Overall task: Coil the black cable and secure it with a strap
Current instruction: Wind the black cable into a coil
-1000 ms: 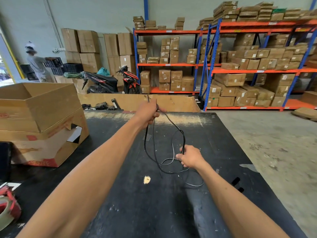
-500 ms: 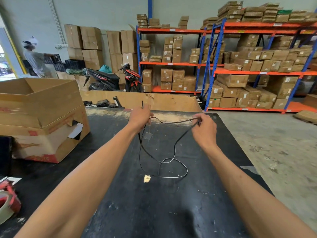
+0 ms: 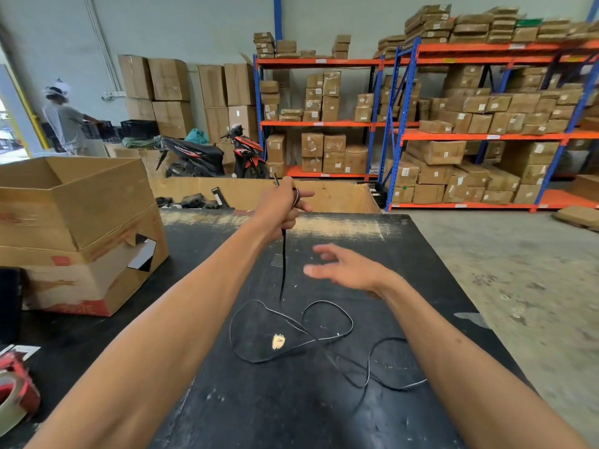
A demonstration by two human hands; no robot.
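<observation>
My left hand (image 3: 281, 205) is raised over the far part of the black table (image 3: 227, 400) and is shut on the black cable (image 3: 284, 270). A loop of cable wraps its fingers and a short end sticks up above the fist. From the fist the cable hangs straight down and spreads into loose loops on the table. My right hand (image 3: 348, 268) hovers blurred to the right of the hanging strand, fingers spread, holding nothing. No strap is visible.
Stacked open cardboard boxes (image 3: 74, 228) stand at the table's left. A tape roll (image 3: 16, 390) lies at the near left edge. A low cardboard bin (image 3: 324, 196) sits behind the table. Shelving with boxes, a motorbike and a person (image 3: 63, 119) fill the background.
My right hand has let go of the cable and dropped down and away from my left hand. The slack cable now lies in wider loops on the table.
</observation>
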